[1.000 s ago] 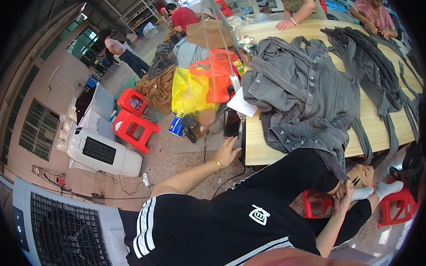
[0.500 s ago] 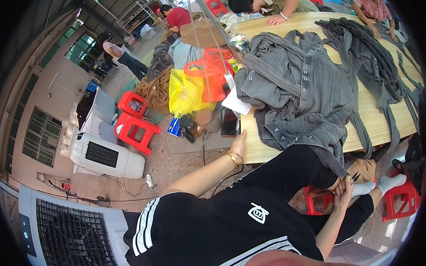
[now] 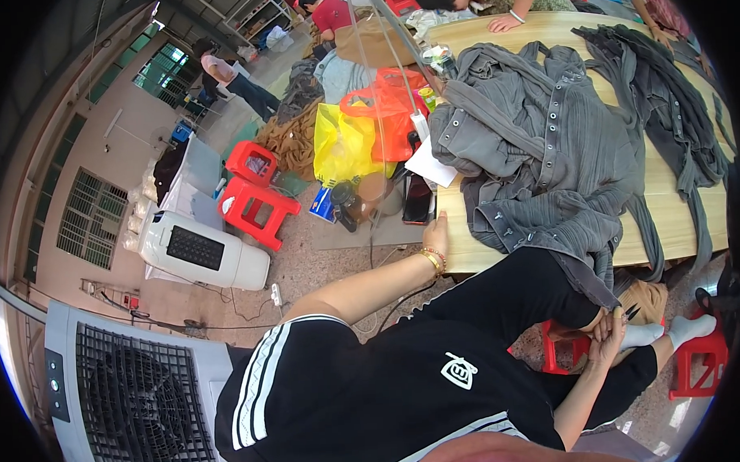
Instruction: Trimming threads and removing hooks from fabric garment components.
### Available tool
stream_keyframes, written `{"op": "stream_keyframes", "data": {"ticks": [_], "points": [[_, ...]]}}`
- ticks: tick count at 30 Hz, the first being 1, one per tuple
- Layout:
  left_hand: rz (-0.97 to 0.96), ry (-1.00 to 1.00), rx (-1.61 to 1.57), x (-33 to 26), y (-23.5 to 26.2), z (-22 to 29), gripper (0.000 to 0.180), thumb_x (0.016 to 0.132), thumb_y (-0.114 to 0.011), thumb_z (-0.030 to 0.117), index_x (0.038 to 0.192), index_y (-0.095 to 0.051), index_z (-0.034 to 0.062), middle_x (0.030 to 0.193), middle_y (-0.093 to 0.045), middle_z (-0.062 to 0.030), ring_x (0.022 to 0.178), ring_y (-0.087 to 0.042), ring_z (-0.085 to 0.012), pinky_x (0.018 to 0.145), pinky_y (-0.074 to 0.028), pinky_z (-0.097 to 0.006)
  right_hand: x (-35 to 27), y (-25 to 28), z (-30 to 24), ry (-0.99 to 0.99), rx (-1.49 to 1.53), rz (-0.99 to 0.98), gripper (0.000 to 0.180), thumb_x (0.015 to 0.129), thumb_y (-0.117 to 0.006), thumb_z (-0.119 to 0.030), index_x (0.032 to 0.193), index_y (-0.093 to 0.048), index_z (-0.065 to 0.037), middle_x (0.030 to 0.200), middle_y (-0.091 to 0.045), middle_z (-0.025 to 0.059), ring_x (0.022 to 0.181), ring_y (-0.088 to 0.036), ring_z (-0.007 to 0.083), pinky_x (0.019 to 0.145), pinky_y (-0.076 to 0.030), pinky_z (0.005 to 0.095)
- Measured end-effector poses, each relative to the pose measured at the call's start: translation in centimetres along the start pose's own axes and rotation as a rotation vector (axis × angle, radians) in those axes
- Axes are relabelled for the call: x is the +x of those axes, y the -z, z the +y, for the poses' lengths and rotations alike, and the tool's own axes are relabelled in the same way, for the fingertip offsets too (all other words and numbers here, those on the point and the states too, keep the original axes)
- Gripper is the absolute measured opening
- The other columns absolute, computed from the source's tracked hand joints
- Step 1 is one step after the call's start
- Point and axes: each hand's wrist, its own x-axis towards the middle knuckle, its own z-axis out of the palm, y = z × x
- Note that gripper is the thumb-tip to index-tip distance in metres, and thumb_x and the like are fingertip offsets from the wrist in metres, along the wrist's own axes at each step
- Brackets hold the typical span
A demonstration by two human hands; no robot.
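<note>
A dark grey ribbed garment (image 3: 546, 135) with a row of metal eyelets lies rumpled over the wooden tabletop (image 3: 454, 256), and one corner hangs off the near edge. My right hand (image 3: 608, 330) is closed on that hanging corner, low beside my legs. A dark pointed tool, perhaps thread snips (image 3: 632, 312), sticks out by its fingers; most of it is hidden. My left hand (image 3: 438, 238), bracelets at the wrist, rests at the table's left edge. Its fingers are mostly hidden, so its grip cannot be made out.
More dark garments (image 3: 659, 107) lie to the right, near co-workers across the table. Left of it are a phone (image 3: 418, 199), white paper (image 3: 431, 164), yellow bag (image 3: 343, 146) and orange bag (image 3: 394, 108). Red stools (image 3: 255, 210) and an air cooler (image 3: 139, 394) stand on the floor.
The whole view has swung, so most things sit further right in the picture. Both hands keep their places, the right one still on the garment's corner.
</note>
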Motion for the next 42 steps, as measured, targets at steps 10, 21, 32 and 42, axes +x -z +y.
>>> {"op": "stream_keyframes", "data": {"ticks": [10,21,32,42], "points": [[0.012,-0.014,0.117,-1.1,-0.4,1.6,0.065,0.094,-0.038,0.053,0.094,-0.063,-0.0067,0.092,-0.064,-0.0269,0.088,-0.061,-0.0401,0.080,-0.044,-0.043,0.3,0.9,0.9,0.010,0.088,0.018,0.011,0.095,-0.056,-0.017,0.091,-0.051,-0.009,0.060,-0.034,-0.0068,0.046,-0.029,0.0006,0.035,-0.021,0.0168],[-0.704,0.478,0.299,3.9,4.3,4.6,0.059,0.092,-0.050,0.052,0.126,-0.053,0.0041,0.116,-0.063,-0.0157,0.103,-0.063,-0.0250,0.088,-0.048,-0.043,0.4,1.0,0.4,0.022,-0.011,-0.003,0.015,0.095,-0.058,-0.019,0.086,-0.048,-0.012,0.059,-0.033,-0.0080,0.043,-0.026,0.0003,0.034,-0.019,0.0171],[0.296,-0.454,0.727,23.0,23.1,44.0,0.072,0.089,-0.058,0.011,0.150,-0.022,0.0250,0.064,-0.058,-0.0077,0.049,-0.054,-0.0160,0.041,-0.042,-0.031,0.2,2.0,0.5,0.034,-0.025,-0.015,0.013,0.094,-0.059,-0.020,0.093,-0.052,-0.010,0.060,-0.035,-0.0077,0.042,-0.027,0.0003,0.034,-0.020,0.0160],[0.290,-0.327,1.010,23.0,23.4,47.0,0.073,0.089,-0.047,0.006,0.150,-0.017,0.0309,0.068,-0.057,-0.0088,0.049,-0.050,-0.0162,0.043,-0.040,-0.032,0.5,1.7,1.4,0.006,-0.031,-0.043,0.011,0.094,-0.059,-0.020,0.093,-0.052,-0.011,0.059,-0.034,-0.0083,0.041,-0.026,0.0008,0.035,-0.019,0.0163]]}}
